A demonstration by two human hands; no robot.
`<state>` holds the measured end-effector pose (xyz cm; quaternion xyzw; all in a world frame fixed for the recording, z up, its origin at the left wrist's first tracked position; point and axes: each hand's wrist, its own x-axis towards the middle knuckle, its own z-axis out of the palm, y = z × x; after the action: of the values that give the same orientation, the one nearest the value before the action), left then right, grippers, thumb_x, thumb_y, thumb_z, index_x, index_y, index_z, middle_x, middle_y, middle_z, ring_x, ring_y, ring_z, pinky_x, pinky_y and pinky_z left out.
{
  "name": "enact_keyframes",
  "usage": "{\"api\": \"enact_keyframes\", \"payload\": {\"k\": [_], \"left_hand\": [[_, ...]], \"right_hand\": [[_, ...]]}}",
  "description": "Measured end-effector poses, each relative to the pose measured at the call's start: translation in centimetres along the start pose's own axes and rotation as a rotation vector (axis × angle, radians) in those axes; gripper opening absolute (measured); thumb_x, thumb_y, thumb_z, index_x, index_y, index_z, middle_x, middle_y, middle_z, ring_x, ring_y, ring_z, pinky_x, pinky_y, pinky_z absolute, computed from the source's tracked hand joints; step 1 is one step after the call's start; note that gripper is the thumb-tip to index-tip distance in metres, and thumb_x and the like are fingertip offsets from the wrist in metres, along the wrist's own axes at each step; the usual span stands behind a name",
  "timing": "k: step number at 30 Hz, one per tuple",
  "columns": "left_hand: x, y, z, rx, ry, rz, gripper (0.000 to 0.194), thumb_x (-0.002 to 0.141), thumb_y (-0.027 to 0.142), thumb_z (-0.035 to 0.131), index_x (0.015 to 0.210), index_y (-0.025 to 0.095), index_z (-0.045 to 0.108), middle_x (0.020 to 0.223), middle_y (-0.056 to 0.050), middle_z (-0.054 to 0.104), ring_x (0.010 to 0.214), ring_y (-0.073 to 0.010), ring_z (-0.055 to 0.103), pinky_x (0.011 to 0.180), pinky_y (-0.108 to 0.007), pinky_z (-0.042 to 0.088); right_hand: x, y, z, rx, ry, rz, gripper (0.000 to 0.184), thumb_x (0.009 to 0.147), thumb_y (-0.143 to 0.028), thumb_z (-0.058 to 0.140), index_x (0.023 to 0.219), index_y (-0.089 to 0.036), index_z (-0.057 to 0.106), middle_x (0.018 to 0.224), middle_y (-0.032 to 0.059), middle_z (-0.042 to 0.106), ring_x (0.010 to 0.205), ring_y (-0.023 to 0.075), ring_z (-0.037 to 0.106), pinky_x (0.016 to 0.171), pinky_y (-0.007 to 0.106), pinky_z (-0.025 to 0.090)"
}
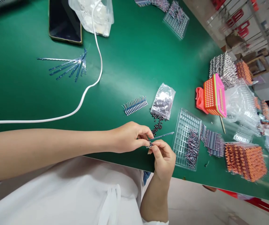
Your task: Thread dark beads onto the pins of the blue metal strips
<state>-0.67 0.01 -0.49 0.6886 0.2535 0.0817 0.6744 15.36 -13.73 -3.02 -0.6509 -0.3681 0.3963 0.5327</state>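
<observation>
My left hand [134,137] comes in from the left and pinches with thumb and fingertips at a small dark part [150,144]. My right hand [164,157] meets it there, its thumb and forefinger closed on the same part. A thin blue strip [164,135] sticks out to the right from between the two hands; the fingers hide its near end. Just beyond the fingertips lie loose small dark beads or parts [157,127], beside a clear bag [164,101] of them. A blue strip lined with wire-legged parts [135,105] lies behind my left hand.
Right of my hands is a clear compartment tray [181,137] with leaded parts, then bundled parts [213,142] and an orange stack [246,161]. Baskets [211,95] stand farther back. A white cable [85,92], fanned blue strips [72,65] and a phone [65,23] are left.
</observation>
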Motion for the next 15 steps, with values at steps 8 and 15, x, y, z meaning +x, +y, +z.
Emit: {"api": "enact_keyframes", "payload": {"k": [8,15], "left_hand": [[0.06,0.29,-0.24,0.01,0.007,-0.015,0.019,0.085,0.032,0.065,0.098,0.018,0.068,0.094,-0.003,0.079,0.09,-0.0184,0.073,0.08,-0.026,0.053],[0.09,0.26,-0.44,0.191,-0.023,0.028,0.025,0.091,0.036,0.056,0.087,0.019,0.073,0.079,0.0,0.074,0.073,-0.0154,0.063,0.064,-0.023,0.041]], "right_hand": [[0.03,0.0,0.25,-0.058,0.01,-0.018,0.014,0.087,-0.035,0.07,0.088,-0.02,0.07,0.077,0.0002,0.062,0.061,0.011,0.056,0.054,0.024,0.047],[0.04,-0.08,0.22,-0.001,0.02,0.019,0.017,0.086,-0.037,0.071,0.085,-0.02,0.07,0.073,-0.0012,0.062,0.058,0.01,0.057,0.053,0.023,0.046]]}}
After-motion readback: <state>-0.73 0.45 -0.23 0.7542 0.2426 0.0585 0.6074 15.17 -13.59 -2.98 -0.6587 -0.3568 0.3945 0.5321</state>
